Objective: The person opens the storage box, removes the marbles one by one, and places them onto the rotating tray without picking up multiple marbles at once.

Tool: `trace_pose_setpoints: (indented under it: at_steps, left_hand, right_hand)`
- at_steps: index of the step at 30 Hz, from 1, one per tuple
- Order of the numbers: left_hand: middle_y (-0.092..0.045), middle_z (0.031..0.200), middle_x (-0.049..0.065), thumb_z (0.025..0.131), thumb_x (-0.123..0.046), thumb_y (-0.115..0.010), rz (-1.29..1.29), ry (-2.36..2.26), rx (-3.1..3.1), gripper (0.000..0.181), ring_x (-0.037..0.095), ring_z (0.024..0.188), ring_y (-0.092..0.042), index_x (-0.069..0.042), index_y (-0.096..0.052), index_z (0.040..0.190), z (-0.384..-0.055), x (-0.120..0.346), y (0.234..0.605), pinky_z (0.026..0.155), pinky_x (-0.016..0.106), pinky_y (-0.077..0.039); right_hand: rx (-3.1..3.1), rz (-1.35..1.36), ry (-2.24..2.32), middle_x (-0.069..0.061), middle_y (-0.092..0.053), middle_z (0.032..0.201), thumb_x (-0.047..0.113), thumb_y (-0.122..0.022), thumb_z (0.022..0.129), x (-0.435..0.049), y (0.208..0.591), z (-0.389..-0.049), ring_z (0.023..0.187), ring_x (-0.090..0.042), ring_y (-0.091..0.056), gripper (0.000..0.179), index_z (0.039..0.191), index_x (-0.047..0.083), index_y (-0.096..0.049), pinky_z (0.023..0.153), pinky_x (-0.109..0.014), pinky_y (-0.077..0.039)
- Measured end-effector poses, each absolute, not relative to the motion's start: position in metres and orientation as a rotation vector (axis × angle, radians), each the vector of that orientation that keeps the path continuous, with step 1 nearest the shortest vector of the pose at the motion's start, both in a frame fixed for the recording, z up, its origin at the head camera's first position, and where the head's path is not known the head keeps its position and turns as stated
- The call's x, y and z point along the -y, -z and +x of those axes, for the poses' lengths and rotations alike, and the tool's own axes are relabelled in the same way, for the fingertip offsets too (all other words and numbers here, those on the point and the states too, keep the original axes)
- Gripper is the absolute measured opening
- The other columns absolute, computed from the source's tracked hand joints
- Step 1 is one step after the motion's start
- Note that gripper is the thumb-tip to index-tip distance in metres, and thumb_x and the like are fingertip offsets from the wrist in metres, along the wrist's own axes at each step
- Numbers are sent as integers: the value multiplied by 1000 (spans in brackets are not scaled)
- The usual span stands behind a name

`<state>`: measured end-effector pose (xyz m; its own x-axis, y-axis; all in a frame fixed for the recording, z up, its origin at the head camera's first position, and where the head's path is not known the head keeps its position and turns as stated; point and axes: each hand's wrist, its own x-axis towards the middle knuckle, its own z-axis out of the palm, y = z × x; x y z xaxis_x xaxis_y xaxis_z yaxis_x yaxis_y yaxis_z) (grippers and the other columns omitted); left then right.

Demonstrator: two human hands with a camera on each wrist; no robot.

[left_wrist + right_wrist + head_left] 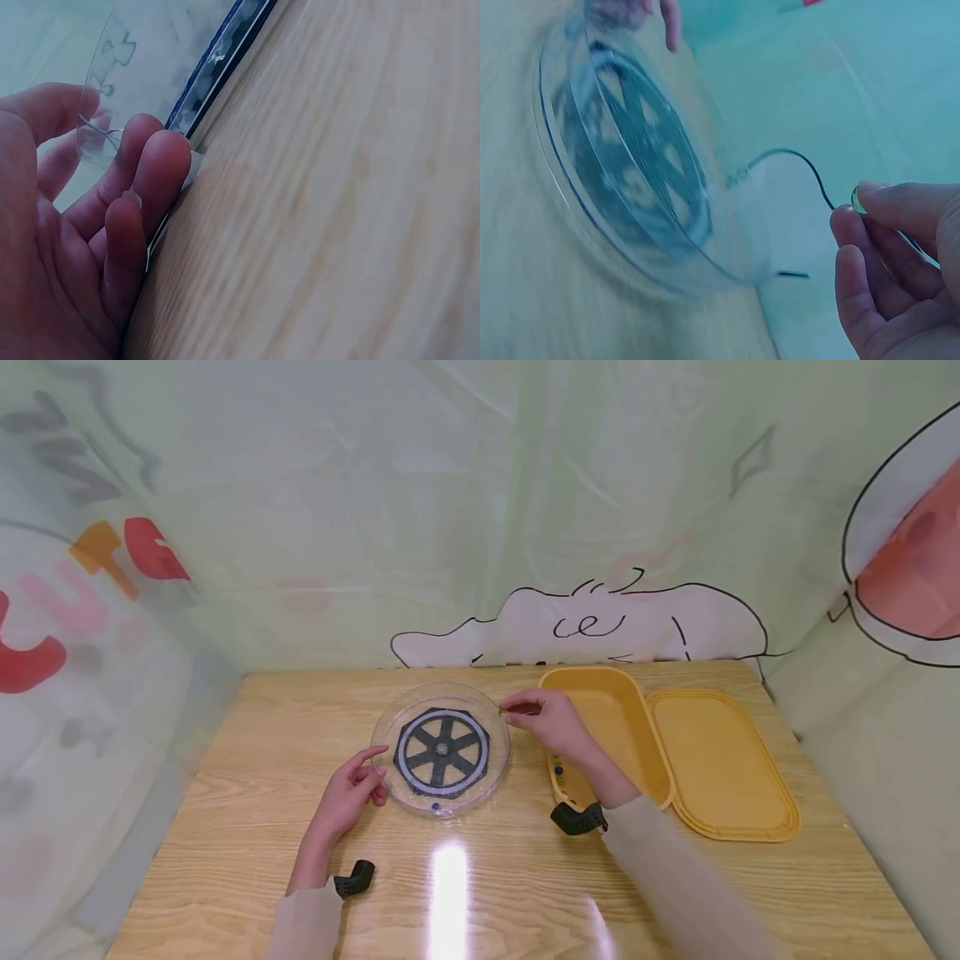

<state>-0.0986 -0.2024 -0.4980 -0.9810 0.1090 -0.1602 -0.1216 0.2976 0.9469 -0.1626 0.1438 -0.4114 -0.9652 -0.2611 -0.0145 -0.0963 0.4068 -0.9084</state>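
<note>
A clear round dish (pixel 491 781) stands on the table, with a black six-spoked wheel pattern (pixel 442 752) ringed in white showing through it. My left hand (pixel 354 792) holds the dish's near-left side, fingers bent at the rim; the left wrist view shows its fingertips (pixel 166 154) against the clear wall. A small green glass marble (pixel 858 199) is pinched between thumb and fingers of my right hand (pixel 553 720), just beyond the dish's right rim. Near the front of the dish lies a dark blue marble (pixel 436 807).
To the right stands a yellow plastic box (pixel 648 735), with several small marbles (pixel 558 770) along its left side. Its flat yellow lid (pixel 731 760) lies beside it. A printed cloth (pixel 337 527) hangs behind the wooden table (pixel 247 777).
</note>
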Motion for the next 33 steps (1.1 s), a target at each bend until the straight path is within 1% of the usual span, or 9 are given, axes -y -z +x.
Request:
trace_pose_setpoints:
  at_steps: [3,5,14,21,27,33]
  left_hand:
    - [-65,77,13,102,-17,-58,-15,-1768,-2376,40,24,65,-63,-14,-54,142,-100,205,506,69,28,-53]
    - [-65,77,13,102,-18,-59,2,-1779,-2382,39,24,64,-63,-15,-55,141,-99,205,507,68,28,-53]
    - [-65,76,13,102,-15,-59,40,-1811,-2382,38,23,64,-63,-13,-55,140,-97,205,504,65,30,-54]
    - [-65,76,12,101,-15,-59,44,-1818,-2374,39,22,63,-63,-12,-55,140,-97,204,506,65,29,-54]
    - [-65,76,14,101,-16,-59,34,-1822,-2373,38,23,63,-63,-14,-55,140,-97,204,505,65,30,-54]
    - [-65,76,15,101,-16,-59,27,-1819,-2373,38,23,63,-63,-13,-56,139,-98,204,505,66,29,-54]
  right_hand:
    - [-2462,-315,1615,-10,-72,108,5,-73,90,-130,415,-158,97,-24,-65,22,112,0,-73,84,-31,-54]
    - [-2418,-321,1645,-10,-71,107,3,-73,89,-121,417,-156,96,-23,-65,23,111,-1,-73,84,-33,-54]
    - [-2339,-352,1646,-6,-72,102,3,-75,87,-91,426,-148,90,-17,-67,20,108,3,-75,80,-29,-55]
    - [-2327,-395,1650,-7,-72,102,3,-75,88,-86,430,-146,90,-18,-67,20,108,2,-74,79,-30,-55]
    - [-2290,-440,1683,-10,-72,104,1,-74,88,-87,429,-144,91,-20,-68,22,109,-2,-73,79,-30,-56]
    - [-2279,-409,1680,-10,-72,103,2,-74,88,-91,429,-146,91,-20,-67,24,111,-4,-71,80,-30,-55]
